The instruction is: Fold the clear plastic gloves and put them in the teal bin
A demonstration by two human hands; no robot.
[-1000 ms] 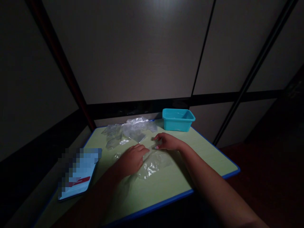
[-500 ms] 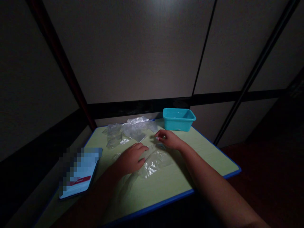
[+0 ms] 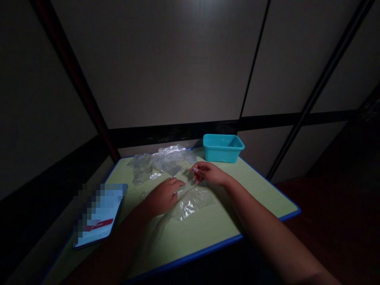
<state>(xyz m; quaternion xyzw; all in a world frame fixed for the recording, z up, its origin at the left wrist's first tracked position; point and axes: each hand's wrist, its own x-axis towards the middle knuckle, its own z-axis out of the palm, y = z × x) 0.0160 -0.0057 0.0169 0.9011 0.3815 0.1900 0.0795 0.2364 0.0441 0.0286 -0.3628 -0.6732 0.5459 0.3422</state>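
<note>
My left hand [image 3: 162, 196] lies flat, fingers spread, pressing a thin, crinkled clear plastic bag [image 3: 191, 202] onto the smooth pale-green desk [image 3: 225, 221] near its middle. My right hand [image 3: 209, 173] has its fingers curled together, pinching the bag's far edge. A glossy heap of similar bags [image 3: 162, 162] sits beyond, beside a rectangular teal plastic tub [image 3: 223, 148]. A flat phone [image 3: 97, 215] lies at left.

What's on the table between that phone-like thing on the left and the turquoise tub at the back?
In the head view, a pile of clear plastic bags lies between the phone and the tub, along with bare green table.
</note>
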